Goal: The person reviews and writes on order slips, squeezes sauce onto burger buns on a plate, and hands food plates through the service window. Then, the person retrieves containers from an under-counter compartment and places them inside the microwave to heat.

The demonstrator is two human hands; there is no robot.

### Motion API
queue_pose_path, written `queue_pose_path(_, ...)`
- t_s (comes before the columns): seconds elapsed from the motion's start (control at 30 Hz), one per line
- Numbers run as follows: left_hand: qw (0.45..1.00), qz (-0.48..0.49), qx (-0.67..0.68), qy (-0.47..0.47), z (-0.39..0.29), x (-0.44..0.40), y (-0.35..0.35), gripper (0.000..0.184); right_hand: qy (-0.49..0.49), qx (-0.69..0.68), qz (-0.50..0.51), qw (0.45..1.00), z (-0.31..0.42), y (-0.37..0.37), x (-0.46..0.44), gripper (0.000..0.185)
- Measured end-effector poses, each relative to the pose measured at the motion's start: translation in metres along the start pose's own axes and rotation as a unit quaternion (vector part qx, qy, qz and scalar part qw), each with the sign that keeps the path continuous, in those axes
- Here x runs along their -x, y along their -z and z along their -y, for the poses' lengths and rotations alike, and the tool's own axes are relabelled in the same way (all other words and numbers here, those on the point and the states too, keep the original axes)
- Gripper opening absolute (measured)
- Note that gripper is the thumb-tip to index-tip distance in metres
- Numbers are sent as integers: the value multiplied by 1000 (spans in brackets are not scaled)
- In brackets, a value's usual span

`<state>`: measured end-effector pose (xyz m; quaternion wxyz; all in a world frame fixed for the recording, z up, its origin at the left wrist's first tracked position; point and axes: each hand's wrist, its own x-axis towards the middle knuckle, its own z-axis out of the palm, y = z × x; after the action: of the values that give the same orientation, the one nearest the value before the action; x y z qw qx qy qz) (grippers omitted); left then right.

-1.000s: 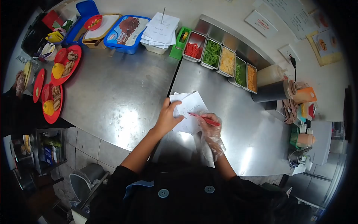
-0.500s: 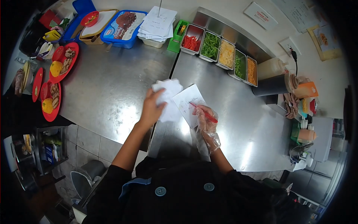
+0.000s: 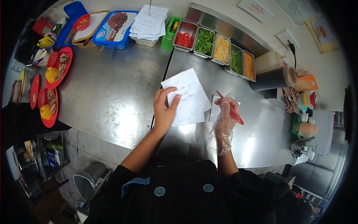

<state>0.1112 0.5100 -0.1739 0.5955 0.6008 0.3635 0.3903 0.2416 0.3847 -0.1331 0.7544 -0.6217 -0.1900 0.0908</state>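
My left hand (image 3: 166, 106) is bare and grips a small stack of white paper slips (image 3: 189, 93) at its left side, fingertips on top. Handwriting shows on the top slip. In my right hand (image 3: 226, 112), which wears a clear plastic glove, a red pen (image 3: 235, 115) is pinched, its tip pointing up and left. Beneath that hand, another white slip (image 3: 215, 109) lies on the steel counter (image 3: 253, 138), mostly covered by the hand and by the stack's right edge.
Steel pans of cut vegetables and shredded cheese (image 3: 222, 50) line the back. Several red plates with food (image 3: 59, 69) stand at the left. A blue tub (image 3: 113, 30), spiked paper slips (image 3: 149, 21) and a green tape dispenser (image 3: 171, 33) sit behind. Bottles (image 3: 274, 79) stand right.
My left hand has drawn the stack nearer the right hand, and its writing now shows clearly. My right hand has shifted right with the pen, over the other slip.
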Motion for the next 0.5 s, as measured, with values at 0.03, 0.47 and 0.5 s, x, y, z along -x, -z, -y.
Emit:
queue_pose_path(0.03, 1000, 2, 1, 0, 4, -2, 3, 31, -53, -1, -15, 998, -5, 3, 1, 17)
queue_pose_path(0.47, 957, 142, -245, -70, 17, -16, 21, 69, -36, 107, 195, 974, -63, -35, 46, 10)
queue_pose_path(0.5, 963, 150, -218, -53, 18, -19, 22, 71, -40, 82, 173, 981, -64, -37, 47, 10)
